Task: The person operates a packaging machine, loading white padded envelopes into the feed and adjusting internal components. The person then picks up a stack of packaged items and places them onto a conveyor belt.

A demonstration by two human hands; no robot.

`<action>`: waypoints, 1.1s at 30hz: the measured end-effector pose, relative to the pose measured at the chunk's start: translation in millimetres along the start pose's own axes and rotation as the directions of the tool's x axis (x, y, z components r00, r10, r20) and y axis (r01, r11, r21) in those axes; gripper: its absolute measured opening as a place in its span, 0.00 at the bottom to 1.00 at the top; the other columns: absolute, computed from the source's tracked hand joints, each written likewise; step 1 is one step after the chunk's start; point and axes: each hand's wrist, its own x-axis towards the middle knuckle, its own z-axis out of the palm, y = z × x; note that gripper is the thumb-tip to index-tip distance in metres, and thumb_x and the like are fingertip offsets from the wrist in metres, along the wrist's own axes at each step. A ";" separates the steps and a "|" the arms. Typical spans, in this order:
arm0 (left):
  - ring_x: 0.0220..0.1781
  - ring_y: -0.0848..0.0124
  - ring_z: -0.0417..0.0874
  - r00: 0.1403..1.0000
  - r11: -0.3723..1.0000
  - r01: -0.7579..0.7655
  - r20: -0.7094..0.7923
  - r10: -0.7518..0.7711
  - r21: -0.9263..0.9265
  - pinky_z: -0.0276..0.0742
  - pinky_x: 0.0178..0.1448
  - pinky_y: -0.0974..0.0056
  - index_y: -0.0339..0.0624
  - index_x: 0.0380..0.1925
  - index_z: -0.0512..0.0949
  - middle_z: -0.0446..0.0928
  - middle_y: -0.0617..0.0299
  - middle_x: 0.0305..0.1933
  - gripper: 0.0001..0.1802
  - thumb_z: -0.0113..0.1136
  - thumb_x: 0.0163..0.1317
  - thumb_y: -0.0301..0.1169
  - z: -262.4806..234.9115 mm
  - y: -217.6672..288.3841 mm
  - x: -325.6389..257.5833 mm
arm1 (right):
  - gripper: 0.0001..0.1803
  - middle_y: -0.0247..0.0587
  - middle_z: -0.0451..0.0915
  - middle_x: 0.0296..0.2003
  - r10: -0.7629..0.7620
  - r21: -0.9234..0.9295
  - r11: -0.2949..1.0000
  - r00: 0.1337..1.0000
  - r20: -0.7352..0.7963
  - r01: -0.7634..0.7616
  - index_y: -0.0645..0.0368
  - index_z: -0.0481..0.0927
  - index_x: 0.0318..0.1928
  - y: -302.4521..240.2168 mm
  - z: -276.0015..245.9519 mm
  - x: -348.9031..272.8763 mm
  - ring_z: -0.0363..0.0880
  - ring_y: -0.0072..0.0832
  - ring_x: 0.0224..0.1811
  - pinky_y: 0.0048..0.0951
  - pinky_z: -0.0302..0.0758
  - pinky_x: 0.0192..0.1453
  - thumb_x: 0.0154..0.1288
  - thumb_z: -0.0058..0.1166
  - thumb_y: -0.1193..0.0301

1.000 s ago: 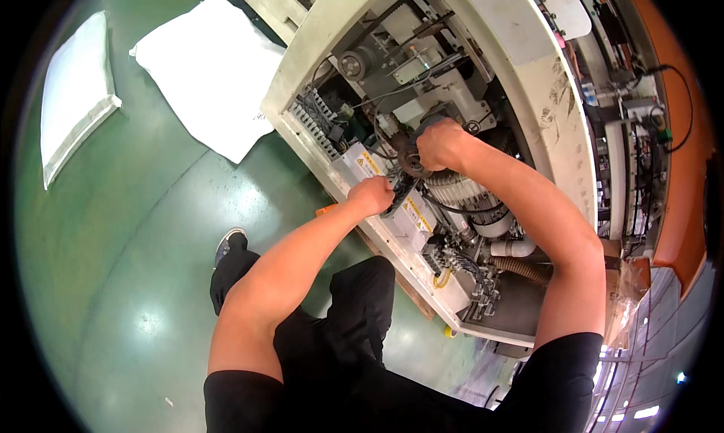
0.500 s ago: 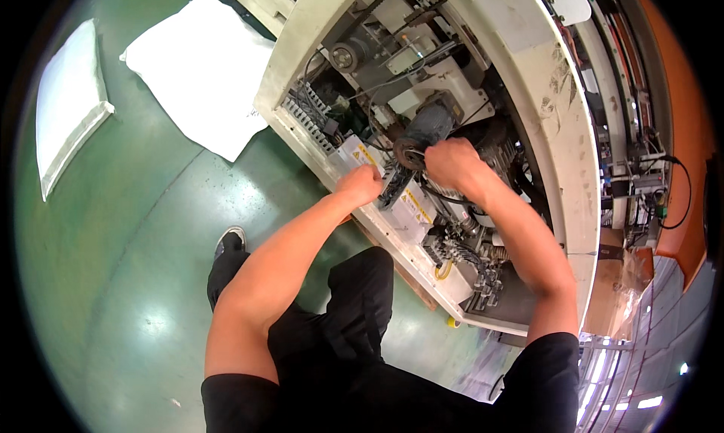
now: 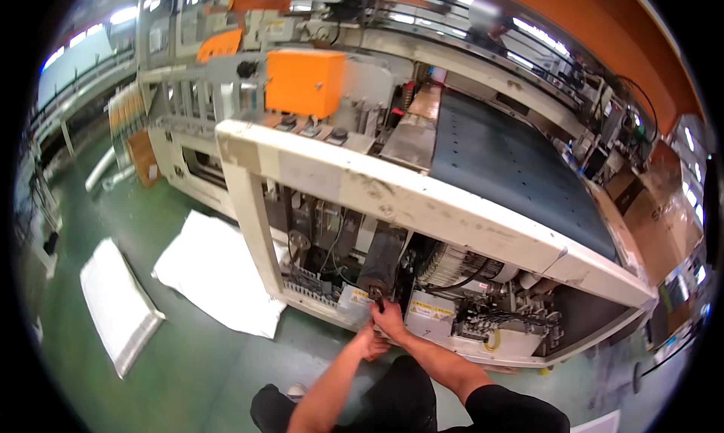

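Note:
A dark cylindrical motor [image 3: 383, 256] sits inside the open side of a cream machine frame [image 3: 332, 169], with a round end piece [image 3: 375, 286] facing me. Just below that end, my right hand [image 3: 389, 321] is closed, fingers curled at a small dark part that I cannot make out. Close beneath it, nearly touching it, my left hand [image 3: 369, 344] is closed too; whatever it may hold is hidden. Pale metal boxes with yellow warning labels flank my hands, one a left box [image 3: 353, 297], the other a right box [image 3: 431, 314].
Cables, a ribbed motor housing [image 3: 445, 271] and a cluster of fittings [image 3: 513, 324] fill the bay's right side. Above the frame lie a dark perforated belt [image 3: 513, 169] and an orange box [image 3: 303, 82]. White sheet material [image 3: 219, 271] and a white flat bundle [image 3: 119, 305] rest on the green floor.
My view has swung up, bringing the machine's top into sight. Both hands, earlier apart, are now close together by the motor's end.

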 end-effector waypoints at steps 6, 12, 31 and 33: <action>0.60 0.44 0.75 0.861 0.803 -0.175 0.306 0.405 -0.570 0.69 0.66 0.39 0.41 0.64 0.67 0.72 0.44 0.62 0.29 0.44 0.72 0.50 14.0 -5.1 38.9 | 0.19 0.57 0.80 0.26 0.091 0.126 0.987 0.994 0.066 -0.098 0.63 0.81 0.34 -21.5 12.1 1.9 0.80 0.55 0.32 0.46 0.75 0.38 0.59 0.58 0.57; 0.63 0.49 0.74 0.951 0.582 -0.128 0.066 0.300 -0.803 0.68 0.69 0.43 0.40 0.64 0.68 0.72 0.47 0.64 0.26 0.42 0.73 0.43 -43.2 24.2 58.2 | 0.21 0.57 0.81 0.33 0.201 0.161 0.960 0.966 0.163 -0.227 0.64 0.80 0.42 -42.4 19.4 4.2 0.81 0.51 0.38 0.43 0.75 0.45 0.60 0.59 0.57; 0.33 0.64 0.74 -0.245 -0.113 -0.834 -0.178 0.953 0.540 0.69 0.44 0.59 0.36 0.35 0.75 0.73 0.57 0.33 0.15 0.40 0.69 0.33 152.7 139.2 -195.8 | 0.11 0.44 0.82 0.43 -0.136 0.222 0.966 0.991 0.008 0.130 0.64 0.79 0.47 -139.7 -166.4 -21.8 0.80 0.36 0.47 0.33 0.74 0.55 0.66 0.52 0.76; 0.34 0.60 0.73 -0.258 -0.229 -0.774 0.036 0.966 0.591 0.68 0.43 0.57 0.35 0.34 0.74 0.73 0.51 0.33 0.12 0.44 0.67 0.33 200.8 102.7 -178.1 | 0.11 0.45 0.81 0.46 -0.337 0.118 0.925 0.924 -0.183 0.361 0.63 0.80 0.47 -163.7 -189.3 4.2 0.79 0.39 0.51 0.35 0.73 0.58 0.66 0.50 0.76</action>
